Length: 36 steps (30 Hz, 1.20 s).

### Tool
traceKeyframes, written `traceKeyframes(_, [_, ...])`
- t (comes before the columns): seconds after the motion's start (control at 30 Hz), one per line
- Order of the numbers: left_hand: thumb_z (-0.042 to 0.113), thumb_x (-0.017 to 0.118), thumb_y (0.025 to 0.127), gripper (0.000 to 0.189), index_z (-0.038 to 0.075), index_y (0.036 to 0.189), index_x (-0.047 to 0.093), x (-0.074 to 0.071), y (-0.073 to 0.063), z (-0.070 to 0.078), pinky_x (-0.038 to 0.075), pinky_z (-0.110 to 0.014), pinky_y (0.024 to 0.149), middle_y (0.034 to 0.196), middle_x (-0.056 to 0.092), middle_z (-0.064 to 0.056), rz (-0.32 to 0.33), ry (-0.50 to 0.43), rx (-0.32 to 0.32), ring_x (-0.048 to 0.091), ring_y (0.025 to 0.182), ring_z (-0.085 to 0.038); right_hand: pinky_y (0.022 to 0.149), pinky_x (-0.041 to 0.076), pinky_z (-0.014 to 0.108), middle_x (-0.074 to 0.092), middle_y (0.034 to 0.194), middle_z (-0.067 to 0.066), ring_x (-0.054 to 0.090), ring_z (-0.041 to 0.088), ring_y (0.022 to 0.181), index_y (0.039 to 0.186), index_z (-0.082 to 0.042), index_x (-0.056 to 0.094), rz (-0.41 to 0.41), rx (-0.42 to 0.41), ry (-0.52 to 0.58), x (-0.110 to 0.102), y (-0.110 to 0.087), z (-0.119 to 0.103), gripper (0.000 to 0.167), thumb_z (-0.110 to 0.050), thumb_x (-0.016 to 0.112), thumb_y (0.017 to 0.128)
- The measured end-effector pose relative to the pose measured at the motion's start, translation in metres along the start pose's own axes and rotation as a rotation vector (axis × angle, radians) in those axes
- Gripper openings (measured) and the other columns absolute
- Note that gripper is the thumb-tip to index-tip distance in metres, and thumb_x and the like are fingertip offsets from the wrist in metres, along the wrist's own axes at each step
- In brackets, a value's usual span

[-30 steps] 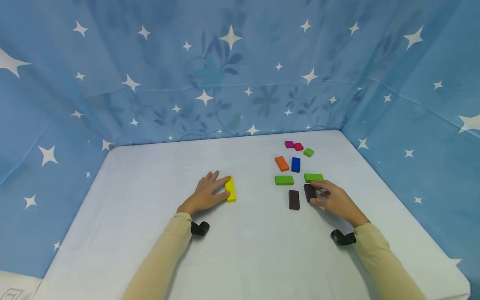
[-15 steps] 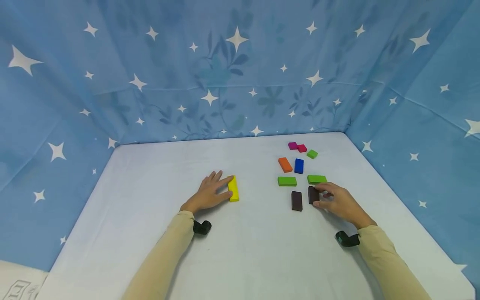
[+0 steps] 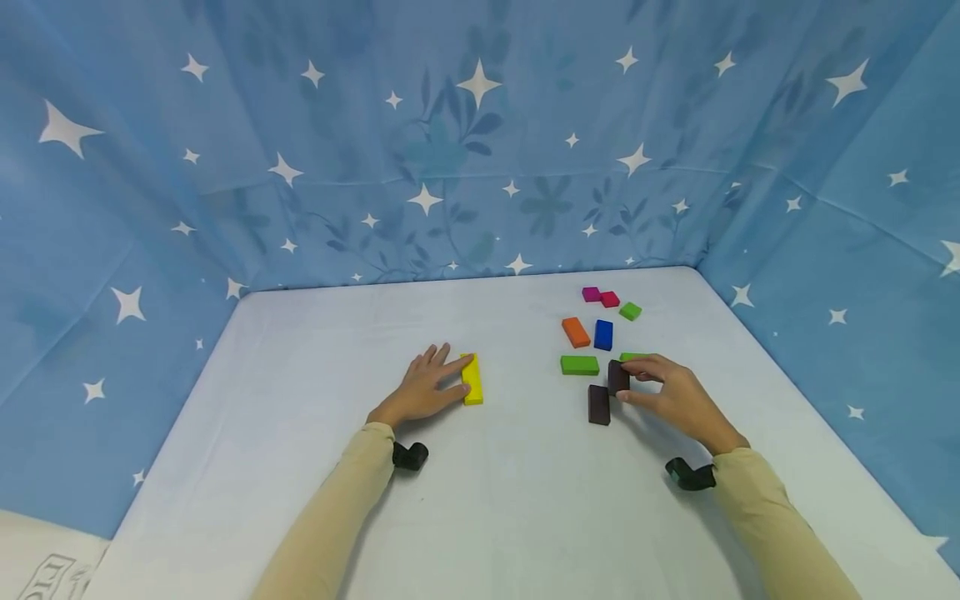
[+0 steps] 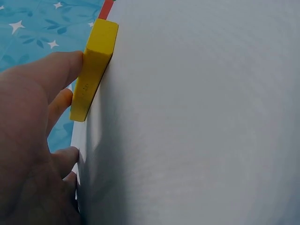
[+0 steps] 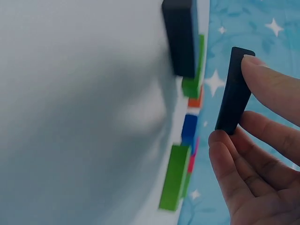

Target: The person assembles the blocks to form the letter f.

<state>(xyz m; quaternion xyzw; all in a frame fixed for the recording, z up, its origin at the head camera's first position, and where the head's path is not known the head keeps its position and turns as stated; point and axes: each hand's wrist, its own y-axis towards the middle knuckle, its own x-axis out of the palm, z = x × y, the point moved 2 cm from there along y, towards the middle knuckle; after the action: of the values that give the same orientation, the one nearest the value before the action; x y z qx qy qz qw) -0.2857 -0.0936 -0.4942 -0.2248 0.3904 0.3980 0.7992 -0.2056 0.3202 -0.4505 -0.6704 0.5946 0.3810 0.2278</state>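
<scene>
In the head view my left hand (image 3: pixel 423 389) reaches out with fingers spread, thumb and index finger touching a yellow block (image 3: pixel 472 379) that lies on the white table. The left wrist view shows those fingertips against the yellow block (image 4: pixel 96 70). My right hand (image 3: pixel 675 398) pinches a dark brown block (image 3: pixel 618 378) between thumb and fingers. In the right wrist view this dark block (image 5: pixel 233 91) is raised clear of the table. A second dark brown block (image 3: pixel 598 405) lies just nearer and to the left of it.
Beyond the right hand lie a green block (image 3: pixel 580 365), another green one (image 3: pixel 634 357) partly hidden by fingers, an orange block (image 3: pixel 576 332) and a blue block (image 3: pixel 603 335). Small purple (image 3: pixel 591 294), red (image 3: pixel 610 299) and green (image 3: pixel 631 311) pieces sit farther back, before the starry blue curtain (image 3: pixel 420 150).
My right hand has lifted its dark brown block and moved it left and away, toward the green blocks. The left hand stays at the yellow block. The head view has shifted slightly.
</scene>
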Motion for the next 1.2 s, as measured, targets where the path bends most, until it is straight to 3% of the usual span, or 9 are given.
traceKeyframes(0.53, [0.042, 0.057, 0.110, 0.062, 0.017, 0.166, 0.044, 0.001, -0.003, -0.001, -0.004, -0.062, 0.128, 0.175, 0.012, -0.028, 0.017, -0.048, 0.006, -0.001, 0.162, -0.048, 0.094, 0.060, 0.057, 0.064, 0.136, 0.019, 0.069, 0.038, 0.114, 0.130, 0.002, 0.073, -0.050, -0.159, 0.060, 0.043, 0.019, -0.060, 0.046, -0.020, 0.088, 0.092])
traceKeyframes(0.73, [0.041, 0.057, 0.111, 0.061, 0.020, 0.166, 0.044, 0.001, -0.001, 0.000, -0.004, -0.061, 0.128, 0.175, 0.010, -0.026, 0.001, -0.031, -0.002, -0.002, 0.162, -0.045, 0.092, 0.062, 0.050, 0.067, 0.129, 0.011, 0.069, 0.031, 0.110, 0.127, -0.001, 0.075, -0.121, -0.231, 0.077, 0.067, 0.025, -0.082, 0.043, -0.021, 0.088, 0.092])
traceKeyframes(1.03, [0.044, 0.055, 0.111, 0.061, 0.021, 0.166, 0.044, 0.003, 0.001, -0.001, -0.003, -0.061, 0.129, 0.175, 0.011, -0.026, 0.008, -0.016, -0.007, -0.001, 0.162, -0.045, 0.100, 0.058, 0.042, 0.066, 0.130, 0.006, 0.065, 0.020, 0.111, 0.128, -0.002, 0.074, -0.326, -0.322, 0.023, 0.112, 0.022, -0.117, 0.043, -0.028, 0.085, 0.096])
traceKeyframes(1.2, [0.044, 0.056, 0.111, 0.060, 0.021, 0.166, 0.044, 0.003, 0.001, -0.003, -0.003, -0.061, 0.129, 0.176, 0.011, -0.024, 0.015, -0.008, -0.010, -0.001, 0.163, -0.044, 0.103, 0.056, 0.040, 0.063, 0.130, 0.006, 0.063, 0.019, 0.114, 0.129, 0.000, 0.073, -0.358, -0.380, -0.002, 0.124, 0.022, -0.130, 0.044, -0.025, 0.086, 0.095])
